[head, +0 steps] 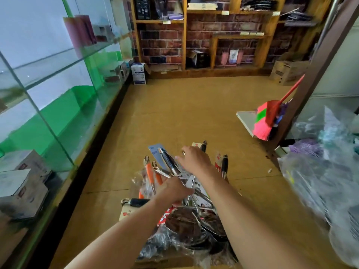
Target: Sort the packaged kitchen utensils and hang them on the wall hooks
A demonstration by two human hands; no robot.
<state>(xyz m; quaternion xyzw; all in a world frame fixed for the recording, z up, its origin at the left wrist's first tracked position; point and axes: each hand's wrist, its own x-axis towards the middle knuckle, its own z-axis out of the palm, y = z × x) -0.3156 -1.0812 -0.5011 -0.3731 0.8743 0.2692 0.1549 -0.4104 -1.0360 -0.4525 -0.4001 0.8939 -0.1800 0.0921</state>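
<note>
A bundle of packaged kitchen utensils fills the lower middle of the head view, with metal ladle heads in crinkled plastic low down and handles fanning upward. My left hand grips the bundle around its metal shafts. Orange-handled utensils stick up on the left. A dark-handled utensil on a blue card rises in the middle. My right hand reaches over the top of the bundle, fingers spread on the packages. Black-handled utensils on red and white cards stand to its right. No wall hooks are in view.
A glass display case runs along the left with boxes beside it. Wooden shelves against a brick-pattern wall stand at the back. A pink and green broom leans on the right, near plastic-wrapped goods. Brown floor stretches ahead.
</note>
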